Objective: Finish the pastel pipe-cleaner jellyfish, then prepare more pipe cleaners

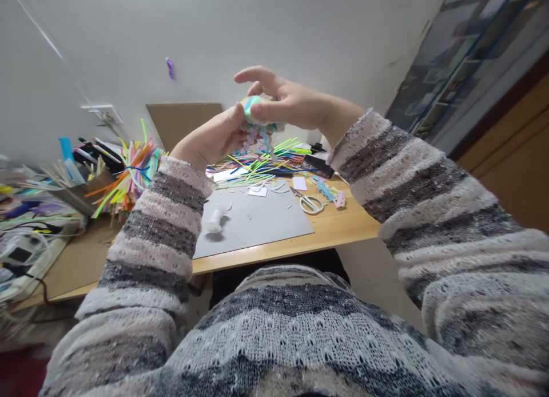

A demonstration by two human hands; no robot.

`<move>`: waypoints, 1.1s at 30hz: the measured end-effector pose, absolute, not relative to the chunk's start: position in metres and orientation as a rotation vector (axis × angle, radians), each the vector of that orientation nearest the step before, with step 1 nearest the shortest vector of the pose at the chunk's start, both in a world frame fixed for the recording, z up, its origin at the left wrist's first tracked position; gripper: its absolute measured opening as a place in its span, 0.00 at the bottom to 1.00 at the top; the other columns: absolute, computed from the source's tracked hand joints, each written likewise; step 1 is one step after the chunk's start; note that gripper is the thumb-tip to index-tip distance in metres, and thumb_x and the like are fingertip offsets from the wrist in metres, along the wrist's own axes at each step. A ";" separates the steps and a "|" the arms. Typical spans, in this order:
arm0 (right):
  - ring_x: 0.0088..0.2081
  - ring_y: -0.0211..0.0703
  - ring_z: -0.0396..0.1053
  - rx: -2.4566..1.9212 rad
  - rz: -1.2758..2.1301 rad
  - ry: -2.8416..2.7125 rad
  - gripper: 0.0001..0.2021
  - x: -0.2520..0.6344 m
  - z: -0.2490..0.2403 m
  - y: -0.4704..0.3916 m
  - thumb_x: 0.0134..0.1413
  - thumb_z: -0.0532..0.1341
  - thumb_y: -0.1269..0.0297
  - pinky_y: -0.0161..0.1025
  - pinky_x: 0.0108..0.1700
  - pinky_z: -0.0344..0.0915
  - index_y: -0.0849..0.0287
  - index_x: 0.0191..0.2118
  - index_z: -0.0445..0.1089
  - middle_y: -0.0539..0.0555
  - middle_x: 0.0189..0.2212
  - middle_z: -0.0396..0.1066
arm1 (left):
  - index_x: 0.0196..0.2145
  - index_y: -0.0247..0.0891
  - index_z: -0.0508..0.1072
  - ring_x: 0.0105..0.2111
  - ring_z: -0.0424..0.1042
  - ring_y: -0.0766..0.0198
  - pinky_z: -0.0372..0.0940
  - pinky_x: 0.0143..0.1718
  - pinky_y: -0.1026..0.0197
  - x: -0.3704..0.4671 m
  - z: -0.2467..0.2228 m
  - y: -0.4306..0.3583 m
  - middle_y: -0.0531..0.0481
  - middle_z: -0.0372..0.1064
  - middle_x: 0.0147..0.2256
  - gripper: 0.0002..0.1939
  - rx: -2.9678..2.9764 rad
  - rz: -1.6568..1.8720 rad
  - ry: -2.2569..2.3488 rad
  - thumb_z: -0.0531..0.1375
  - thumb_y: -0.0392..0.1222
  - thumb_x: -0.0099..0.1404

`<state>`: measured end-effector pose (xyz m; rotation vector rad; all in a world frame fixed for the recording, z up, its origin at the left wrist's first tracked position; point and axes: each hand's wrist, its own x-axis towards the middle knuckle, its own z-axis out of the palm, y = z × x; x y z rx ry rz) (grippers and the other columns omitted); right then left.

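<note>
Both hands are raised above the desk, around a small rounded pastel craft piece (251,101) in green, blue and yellow. Wavy pale blue and lilac strands (266,138) hang from its underside. My left hand (218,135) grips it from the left, thumb on top, with most fingers hidden behind. From the right, my right hand (285,102) presses its thumb against the front. Its index finger stretches out free above the piece, and the other fingertips are partly hidden.
On the wooden desk (343,231) lies a grey board (266,228) with a white spool (214,219). White-handled scissors (311,203) and pastel wavy strips (328,192) lie to the right. Coloured pipe cleaners (278,159) cover the back; another bundle (128,177) stands left.
</note>
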<state>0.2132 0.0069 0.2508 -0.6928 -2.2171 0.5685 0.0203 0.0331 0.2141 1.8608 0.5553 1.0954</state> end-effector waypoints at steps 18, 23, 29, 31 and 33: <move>0.35 0.39 0.67 -0.955 -0.391 -1.665 0.18 0.214 0.178 -0.026 0.63 0.54 0.51 0.37 0.40 0.66 0.55 0.53 0.64 0.57 0.45 0.69 | 0.48 0.39 0.71 0.58 0.65 0.45 0.64 0.55 0.43 0.015 0.205 0.025 0.41 0.73 0.44 0.33 1.653 1.050 0.400 0.47 0.69 0.64; 0.41 0.43 0.68 -1.030 -0.411 -1.685 0.17 0.209 0.181 -0.022 0.65 0.51 0.49 0.38 0.41 0.65 0.56 0.43 0.69 0.57 0.42 0.69 | 0.46 0.38 0.72 0.55 0.68 0.46 0.67 0.53 0.45 0.016 0.201 0.028 0.41 0.73 0.45 0.33 1.675 1.056 0.343 0.48 0.69 0.63; 0.33 0.40 0.66 -1.030 -0.245 -1.639 0.16 0.204 0.177 -0.026 0.61 0.55 0.48 0.37 0.36 0.63 0.57 0.36 0.69 0.54 0.32 0.69 | 0.46 0.42 0.72 0.55 0.69 0.48 0.66 0.55 0.48 0.018 0.194 0.034 0.42 0.71 0.51 0.34 1.659 1.146 0.290 0.60 0.70 0.52; 0.29 0.38 0.64 -1.035 -0.154 -1.609 0.16 0.201 0.177 -0.026 0.59 0.57 0.49 0.36 0.34 0.62 0.57 0.33 0.68 0.51 0.27 0.67 | 0.48 0.42 0.71 0.55 0.69 0.49 0.66 0.54 0.50 0.020 0.191 0.036 0.42 0.70 0.51 0.34 1.696 1.177 0.275 0.60 0.70 0.53; 0.27 0.36 0.62 -1.052 -0.082 -1.573 0.15 0.198 0.177 -0.026 0.57 0.60 0.51 0.36 0.32 0.60 0.58 0.29 0.67 0.49 0.24 0.65 | 0.49 0.42 0.70 0.54 0.69 0.49 0.68 0.51 0.51 0.023 0.189 0.035 0.41 0.72 0.49 0.35 1.754 1.221 0.329 0.57 0.71 0.55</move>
